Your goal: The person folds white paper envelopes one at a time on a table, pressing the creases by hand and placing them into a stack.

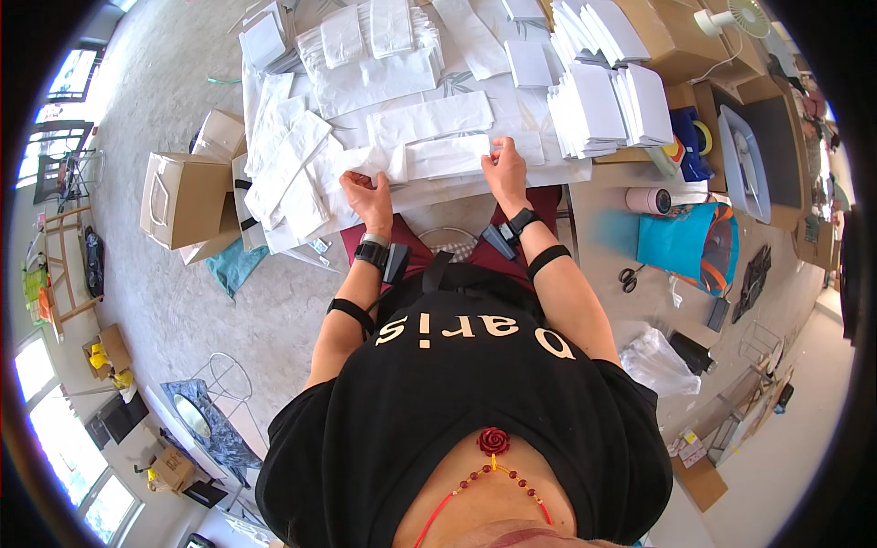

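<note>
At the front edge of the desk (457, 190), a long white strip (445, 157) of thin, folded material lies flat between the person's two hands. Taking that strip as the centre of the dial, the right hand (509, 173) sits at three o'clock, its grip narrow, thumb and forefinger pinching the strip near its right end. The left hand (369, 199) sits at eight o'clock, fingers curled and grip fairly narrow beside a crumpled white piece (368, 161); whether it holds that piece firmly, I cannot tell.

A second white strip (429, 119) lies at twelve o'clock, just beyond the first. Loose white pieces (290, 169) overlap in a heap at nine, and a layered white pile (370, 68) spreads at eleven. Stacks of white packets (589, 110) rise at two, with a small fan (747, 18) well beyond them.

Off the desk, a cardboard box (185, 199) stands at nine. A pink cylinder (642, 200) lies between three and four, while a blue bag (674, 239) and black scissors (628, 279) are near four.
</note>
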Tool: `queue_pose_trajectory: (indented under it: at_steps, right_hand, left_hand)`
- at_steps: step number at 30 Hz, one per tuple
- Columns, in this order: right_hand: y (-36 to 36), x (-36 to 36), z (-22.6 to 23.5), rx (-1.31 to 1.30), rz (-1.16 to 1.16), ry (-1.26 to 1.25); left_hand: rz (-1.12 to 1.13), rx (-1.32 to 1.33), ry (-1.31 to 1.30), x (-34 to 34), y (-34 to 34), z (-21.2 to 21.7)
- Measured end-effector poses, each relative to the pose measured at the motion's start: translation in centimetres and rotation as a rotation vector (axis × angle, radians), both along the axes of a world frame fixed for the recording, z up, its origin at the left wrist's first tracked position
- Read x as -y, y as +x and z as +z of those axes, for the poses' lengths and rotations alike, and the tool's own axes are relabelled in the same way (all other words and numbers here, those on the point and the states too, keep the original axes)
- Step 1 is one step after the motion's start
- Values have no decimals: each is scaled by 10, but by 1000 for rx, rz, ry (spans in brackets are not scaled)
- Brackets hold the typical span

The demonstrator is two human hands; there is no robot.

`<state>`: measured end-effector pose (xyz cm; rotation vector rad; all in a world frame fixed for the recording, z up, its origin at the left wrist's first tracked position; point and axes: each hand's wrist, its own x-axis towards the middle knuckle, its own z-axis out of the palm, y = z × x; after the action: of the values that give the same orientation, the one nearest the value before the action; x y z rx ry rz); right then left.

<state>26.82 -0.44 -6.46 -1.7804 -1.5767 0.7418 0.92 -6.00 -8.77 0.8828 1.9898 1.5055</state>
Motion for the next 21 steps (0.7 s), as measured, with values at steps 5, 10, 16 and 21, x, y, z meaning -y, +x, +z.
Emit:
queue_pose_trajectory:
  at_steps: [5,10,16,21]
  right_hand:
    - [1,0,-2,20,14,3]
    - [1,-1,-1,29,13,-6]
    - [0,0,-3,30,9,31]
    - [0,-2,-9,36,-7,72]
  left_hand:
    - [4,-6,-25,0,2,4]
    - [11,-33,-36,1,7,16]
    - [5,-52,-62,3,4,14]
    - [3,-33,-57,3,8,18]
